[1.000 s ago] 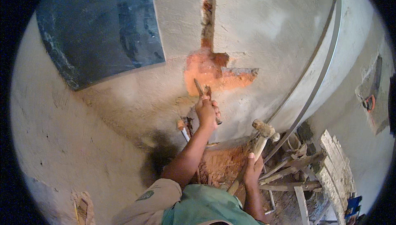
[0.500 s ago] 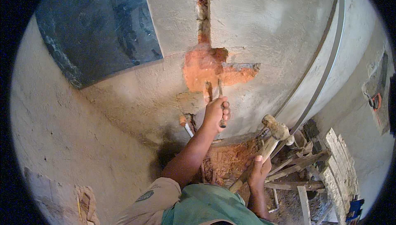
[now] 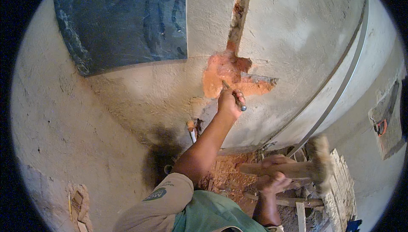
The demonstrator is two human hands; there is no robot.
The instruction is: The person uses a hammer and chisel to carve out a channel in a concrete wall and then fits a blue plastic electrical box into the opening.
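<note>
My left hand (image 3: 230,103) is closed on a metal chisel (image 3: 242,107), which slants up-left with its tip at the orange chipped patch (image 3: 212,76) in the plastered wall. A narrow chased groove (image 3: 238,15) runs upward from that patch. Lower right, my right hand (image 3: 274,181) is smeared by motion around the wooden handle of a hammer, so I cannot tell how its fingers lie. The hammer head (image 3: 321,164) is blurred too, off to the right of the hand. Just below my left hand, a white pipe stub (image 3: 192,132) with an orange end sticks out of the wall.
A dark stone panel (image 3: 119,19) is at upper left. A long metal strip (image 3: 348,74) runs down the right. Orange rubble (image 3: 223,168) lies below, with weathered boards (image 3: 340,183) at lower right. An orange-handled tool (image 3: 380,128) is on the far-right patch.
The view has shifted. My left hand has moved up, tilting the chisel with its tip further left on the patch. My right hand and hammer have swung, the head now pointing rightward.
</note>
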